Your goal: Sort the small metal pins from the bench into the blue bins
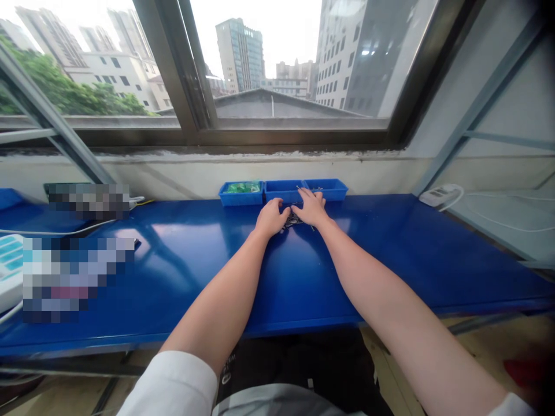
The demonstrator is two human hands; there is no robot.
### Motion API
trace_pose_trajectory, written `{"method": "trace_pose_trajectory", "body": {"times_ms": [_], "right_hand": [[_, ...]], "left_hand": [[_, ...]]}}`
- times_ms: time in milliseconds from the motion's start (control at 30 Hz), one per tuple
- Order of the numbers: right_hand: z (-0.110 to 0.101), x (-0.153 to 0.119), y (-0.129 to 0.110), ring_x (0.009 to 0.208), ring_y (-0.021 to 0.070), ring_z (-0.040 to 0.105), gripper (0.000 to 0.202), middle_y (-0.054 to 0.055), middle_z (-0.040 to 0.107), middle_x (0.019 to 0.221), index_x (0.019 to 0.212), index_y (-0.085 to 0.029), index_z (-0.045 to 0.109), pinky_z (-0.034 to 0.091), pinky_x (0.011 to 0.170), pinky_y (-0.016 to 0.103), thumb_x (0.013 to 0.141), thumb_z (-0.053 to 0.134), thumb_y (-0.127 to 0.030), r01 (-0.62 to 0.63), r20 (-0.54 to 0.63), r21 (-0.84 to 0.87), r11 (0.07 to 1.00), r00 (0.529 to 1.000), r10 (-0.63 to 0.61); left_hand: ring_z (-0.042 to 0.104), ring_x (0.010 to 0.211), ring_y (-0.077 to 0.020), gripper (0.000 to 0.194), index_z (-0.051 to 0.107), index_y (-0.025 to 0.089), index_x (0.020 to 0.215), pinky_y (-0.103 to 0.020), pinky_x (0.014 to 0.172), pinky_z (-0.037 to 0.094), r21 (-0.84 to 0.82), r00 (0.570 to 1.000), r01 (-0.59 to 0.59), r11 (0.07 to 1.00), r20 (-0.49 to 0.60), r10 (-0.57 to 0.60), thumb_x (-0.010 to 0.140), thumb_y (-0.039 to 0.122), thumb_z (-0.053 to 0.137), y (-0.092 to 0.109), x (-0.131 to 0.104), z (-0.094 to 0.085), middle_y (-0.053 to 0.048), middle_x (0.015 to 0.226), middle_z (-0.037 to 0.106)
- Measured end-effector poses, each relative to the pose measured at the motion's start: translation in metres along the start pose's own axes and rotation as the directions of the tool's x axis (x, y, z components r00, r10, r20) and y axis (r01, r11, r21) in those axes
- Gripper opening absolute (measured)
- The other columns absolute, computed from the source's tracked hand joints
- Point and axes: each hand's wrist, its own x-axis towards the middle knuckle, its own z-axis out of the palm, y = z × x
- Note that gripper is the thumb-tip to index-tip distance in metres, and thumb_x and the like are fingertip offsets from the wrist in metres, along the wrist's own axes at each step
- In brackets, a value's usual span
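Note:
A small heap of thin, dark metal pieces, like screws or pins [293,216], lies on the blue table in front of the bins. Against its left side rests my left hand [271,218], fingers slightly curved and thumb apart. My right hand [310,207] is at the right side of the heap, its fingers spread toward the bins and its thumb at the pieces. Behind them stand a blue middle bin [277,191] and a blue right bin [336,189] with a few small pieces inside. My right fingers partly cover both bins' front edges.
A blue left bin [240,200] contains green packets [243,187]. Farther left are a white device [12,271], cables and blurred items. A white power strip [441,195] lies at the right end of the blue table [390,254]. Metal frames and a window stand behind.

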Motion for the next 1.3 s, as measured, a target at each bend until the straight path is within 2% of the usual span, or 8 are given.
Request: {"method": "trace_pose_trajectory", "body": {"times_ms": [233, 333, 400, 567, 700, 867, 1133, 1300], "right_hand": [[0.003, 0.000, 0.004, 0.121, 0.0361, 0.037, 0.061, 0.012, 0.039, 0.145, 0.133, -0.017, 0.048, 0.035, 0.098, 0.050, 0.078, 0.055, -0.042, 0.000, -0.034, 0.031, 1.000, 0.999, 0.001], [-0.007, 0.002, 0.003, 0.111, 0.0302, 0.050, 0.041, 0.014, 0.059, 0.119, 0.113, -0.016, 0.062, 0.041, 0.092, 0.043, 0.078, 0.052, -0.034, -0.046, -0.085, 0.062, 0.997, 0.995, 0.051], [-0.019, 0.003, 0.002, 0.094, 0.0293, 0.059, 0.032, 0.014, 0.066, 0.098, 0.099, -0.017, 0.066, 0.046, 0.079, 0.040, 0.074, 0.055, -0.035, -0.170, 0.026, 0.051, 0.984, 0.985, 0.169], [-0.049, 0.004, -0.006, 0.066, 0.0304, 0.063, 0.025, 0.013, 0.063, 0.063, 0.062, -0.017, 0.065, 0.047, 0.061, 0.040, 0.058, 0.070, -0.042, -0.363, 0.400, -0.068, 0.929, 0.844, 0.359], [-0.052, 0.003, -0.011, 0.054, 0.0274, 0.060, 0.022, 0.009, 0.057, 0.047, 0.047, -0.019, 0.060, 0.046, 0.054, 0.040, 0.053, 0.074, -0.035, -0.350, 0.628, -0.114, 0.930, 0.700, 0.340], [-0.037, 0.004, -0.011, 0.058, 0.0246, 0.062, 0.014, 0.005, 0.054, 0.044, 0.048, -0.020, 0.061, 0.049, 0.054, 0.035, 0.048, 0.075, -0.019, -0.186, 0.595, -0.136, 0.973, 0.770, 0.230], [-0.038, 0.001, -0.015, 0.056, 0.0246, 0.061, 0.006, 0.010, 0.061, 0.051, 0.056, -0.015, 0.066, 0.048, 0.055, 0.035, 0.051, 0.069, -0.015, -0.166, 0.497, -0.080, 0.983, 0.848, 0.184], [-0.031, -0.002, -0.009, 0.069, 0.0195, 0.064, 0.015, 0.006, 0.069, 0.069, 0.072, -0.017, 0.071, 0.049, 0.067, 0.028, 0.061, 0.061, -0.018, -0.061, 0.174, 0.268, 0.961, 0.985, 0.014]], "left_hand": [[0.059, 0.106, -0.0244, 0.039, 0.056, 0.016, 0.115, -0.036, 0.095, 0.046, 0.036, 0.999, -0.033, 0.999, 0.026, 0.033, 0.084, 0.039, 0.053, 0.000, -0.001, 0.000, -0.012, 0.116, 0.062], [0.059, 0.106, -0.0246, 0.037, 0.058, 0.018, 0.113, -0.037, 0.094, 0.046, 0.063, 0.998, -0.037, 0.997, 0.048, 0.034, 0.083, 0.039, 0.054, 0.000, -0.002, -0.001, -0.011, 0.114, 0.062], [0.059, 0.106, -0.0248, 0.036, 0.058, 0.017, 0.112, -0.037, 0.094, 0.046, 0.076, 0.998, -0.025, 0.997, 0.057, 0.021, 0.083, 0.039, 0.054, 0.001, -0.002, -0.001, -0.011, 0.114, 0.062], [0.058, 0.107, -0.0258, 0.037, 0.058, 0.016, 0.111, -0.038, 0.095, 0.045, 0.084, 0.998, -0.018, 0.996, 0.066, 0.013, 0.083, 0.039, 0.052, 0.001, -0.001, -0.002, -0.013, 0.115, 0.061], [0.058, 0.106, -0.0249, 0.035, 0.059, 0.017, 0.110, -0.037, 0.095, 0.045, 0.086, 0.998, -0.025, 0.996, 0.067, 0.019, 0.083, 0.039, 0.052, 0.000, -0.001, -0.001, -0.012, 0.114, 0.061], [0.059, 0.105, -0.0242, 0.034, 0.059, 0.018, 0.109, -0.037, 0.095, 0.045, 0.094, 0.997, -0.027, 0.995, 0.070, 0.021, 0.083, 0.039, 0.052, -0.001, 0.000, 0.000, -0.011, 0.112, 0.062], [0.059, 0.105, -0.0258, 0.036, 0.059, 0.016, 0.110, -0.038, 0.095, 0.045, 0.080, 0.997, -0.027, 0.996, 0.081, 0.021, 0.083, 0.039, 0.052, 0.000, -0.001, 0.000, -0.013, 0.112, 0.061], [0.059, 0.104, -0.0243, 0.035, 0.060, 0.017, 0.110, -0.037, 0.095, 0.046, 0.056, 0.998, -0.042, 0.998, 0.057, 0.038, 0.083, 0.037, 0.053, 0.001, -0.001, -0.001, -0.011, 0.111, 0.062]]}}
